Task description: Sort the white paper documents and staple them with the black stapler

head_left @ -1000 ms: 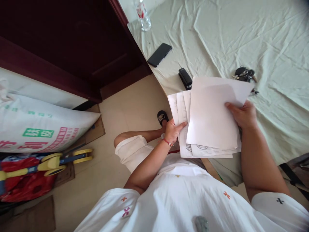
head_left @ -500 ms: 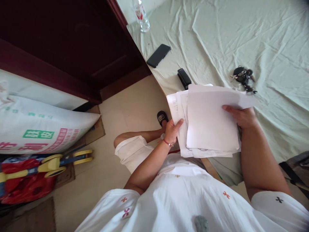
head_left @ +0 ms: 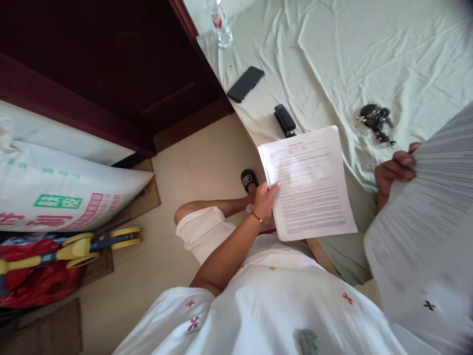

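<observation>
While the left hand [head_left: 264,196] pinches the near-left edge of a white printed paper stack [head_left: 308,182] at the bed's near edge, the right hand [head_left: 397,167] grips a blurred, lifted printed sheet [head_left: 424,217] at right. Beyond, on the pale green bedsheet [head_left: 332,54], lie a black stapler [head_left: 284,120], black phone [head_left: 245,84] and key bunch [head_left: 374,118]; a clear plastic bottle [head_left: 221,22] stands far left.

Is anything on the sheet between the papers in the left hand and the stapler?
Nothing visible. The left hand holds the printed papers by their left edge, and the stapler lies on the green sheet just beyond their top edge. The phone and keys lie off to the sides.
</observation>
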### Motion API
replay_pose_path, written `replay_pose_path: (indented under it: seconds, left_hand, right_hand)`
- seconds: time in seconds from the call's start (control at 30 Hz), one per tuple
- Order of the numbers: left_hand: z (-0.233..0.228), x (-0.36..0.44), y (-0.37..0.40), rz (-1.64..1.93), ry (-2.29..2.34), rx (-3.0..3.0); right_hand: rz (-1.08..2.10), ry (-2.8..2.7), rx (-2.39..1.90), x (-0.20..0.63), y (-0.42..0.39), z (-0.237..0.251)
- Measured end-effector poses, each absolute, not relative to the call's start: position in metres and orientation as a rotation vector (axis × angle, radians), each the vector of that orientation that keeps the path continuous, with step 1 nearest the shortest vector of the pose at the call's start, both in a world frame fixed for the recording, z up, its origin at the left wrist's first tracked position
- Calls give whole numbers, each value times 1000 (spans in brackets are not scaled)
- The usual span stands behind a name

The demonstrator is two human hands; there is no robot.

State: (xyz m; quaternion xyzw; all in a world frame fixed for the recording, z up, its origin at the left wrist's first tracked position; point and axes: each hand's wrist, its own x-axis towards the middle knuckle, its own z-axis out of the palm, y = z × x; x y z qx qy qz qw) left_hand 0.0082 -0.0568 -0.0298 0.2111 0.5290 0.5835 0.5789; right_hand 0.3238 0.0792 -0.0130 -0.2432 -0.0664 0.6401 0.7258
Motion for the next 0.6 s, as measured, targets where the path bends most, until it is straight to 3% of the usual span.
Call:
replay_pose_path:
  seconds: [0.13,0.6]
  left_hand:
    - [-32,8,-57,1361,1260,524]
    - [-33,7,-56,1347,1288,527]
  right_hand:
    - [1423,-223,-413,326,79,-16]
    - [1310,-506,-677,322,81,-11]
